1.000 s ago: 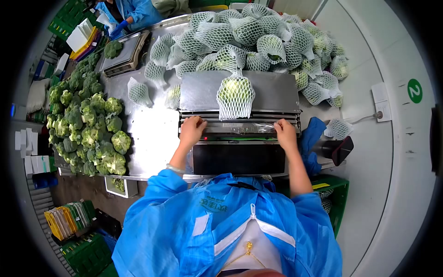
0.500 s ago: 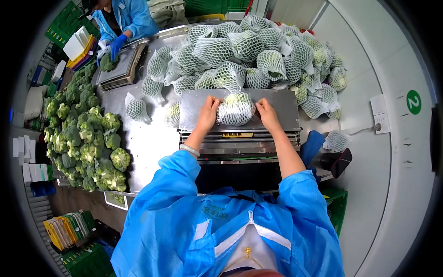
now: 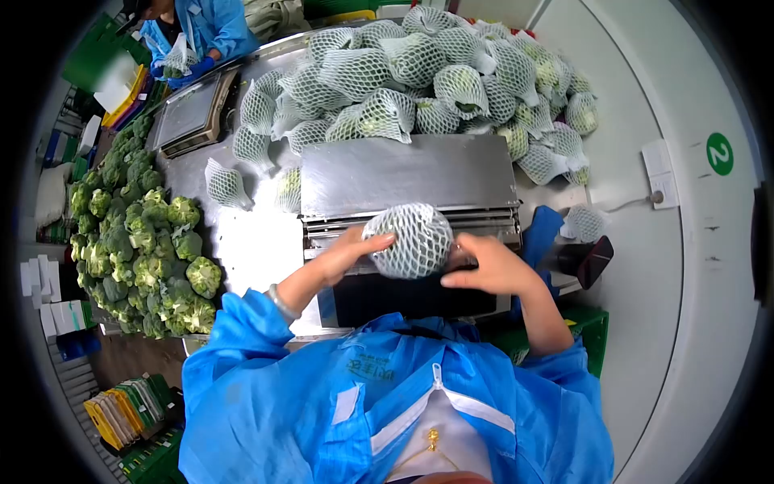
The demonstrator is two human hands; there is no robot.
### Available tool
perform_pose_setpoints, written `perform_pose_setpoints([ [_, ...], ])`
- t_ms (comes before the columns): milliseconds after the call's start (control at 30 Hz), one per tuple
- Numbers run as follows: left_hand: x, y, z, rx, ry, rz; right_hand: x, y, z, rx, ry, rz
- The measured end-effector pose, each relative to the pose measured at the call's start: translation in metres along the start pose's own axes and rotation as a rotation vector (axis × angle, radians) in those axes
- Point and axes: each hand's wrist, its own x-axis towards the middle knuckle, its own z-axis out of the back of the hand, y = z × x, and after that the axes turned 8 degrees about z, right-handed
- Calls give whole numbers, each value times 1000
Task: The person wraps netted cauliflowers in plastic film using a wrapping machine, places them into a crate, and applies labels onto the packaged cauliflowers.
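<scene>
The person holds a round netted bundle (image 3: 409,240) in front of the body, over the near side of a metal machine (image 3: 407,176) that stands on the table (image 3: 235,246). The left hand (image 3: 345,253) lies against the bundle's left side, its grip closed on the white mesh, with a digit laid across the netting; a pale bracelet (image 3: 282,304) circles that wrist. The right hand (image 3: 488,264) is at the bundle's other side with its grip spread open, the digits apart; whether its fingertips touch the mesh cannot be told. Beyond the machine's flat metal top is a large pile of netted produce (image 3: 427,68), some pieces showing pale green through the mesh. A heap of broccoli (image 3: 141,242) covers the table's left part, and a flat scale (image 3: 187,114) sits beyond it. At the far left, a co-worker (image 3: 211,26) in blue holds another netted piece (image 3: 178,58) with gloved hands. To the right of the machine are a blue cloth (image 3: 543,232), a dark object (image 3: 591,262) and a single netted piece near the wall, which bears a green round sign (image 3: 720,153) marked 2.
</scene>
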Motion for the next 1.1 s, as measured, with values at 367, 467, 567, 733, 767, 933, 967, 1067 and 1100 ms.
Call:
perform_pose_setpoints([
  [367, -36, 145, -38, -153, 123, 242, -66, -107, -144, 414, -700, -194],
  [467, -37, 175, -42, -100, -253, 98, -61, -136, -165, 141, -875, -239],
  [567, -19, 175, -40, 151, -572, -67, -63, -132, -164, -125, -987, -265],
  [733, 12, 191, -23, 1183, -1021, -376, -66, -176, -172, -660, -887, -363],
  [767, 18, 193, -20, 1286, -994, -312, -61, -183, -171, -740, -909, -278],
  [933, 66, 201, -27, 1328, -785, -639, -12, -174, -187, -694, -874, -345],
  [967, 65, 205, -23, 1267, -742, -646, -9, -166, -190, -346, -940, -386],
  [1067, 29, 194, -41, 992, -341, -677, -23, -126, -220, 807, -859, -34],
  [1100, 16, 191, -47, 911, -283, -662, -35, -107, -226, 825, -728, 79],
])
